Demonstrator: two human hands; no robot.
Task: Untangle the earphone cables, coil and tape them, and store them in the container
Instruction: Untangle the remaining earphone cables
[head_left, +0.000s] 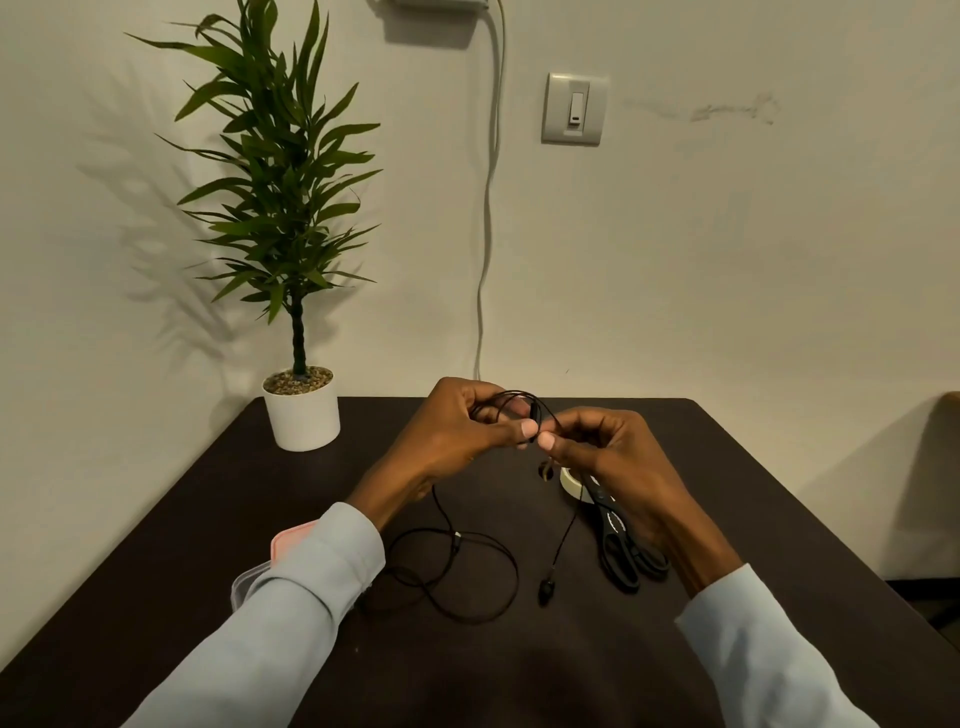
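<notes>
the black earphone cable (457, 566) is partly raised above the dark table (208, 519): a few small loops of it sit between the two hands, and from there one strand drops under the left wrist into a loose, wide loop lying on the tabletop, while another strand hangs down to an earbud (546, 591) resting on the table. the left hand (457, 436) is lifted over the table's middle, fingers curled around the gathered loops, thumb pressed flat along the cable toward the right. the right hand (597, 447) meets it almost thumb to thumb, its thumb and forefinger pinching the cable just beside the left thumb, the other fingers curled in. both forearms, in pale sleeves, reach in from the near edge and converge. a roll of tape (570, 480) lies just behind the right hand, partly hidden, with black scissors (618, 540) beneath the right wrist. a clear container with a pink lid (291, 540) peeks out from under the left sleeve. a potted plant (291, 218) stands at the far left corner.
</notes>
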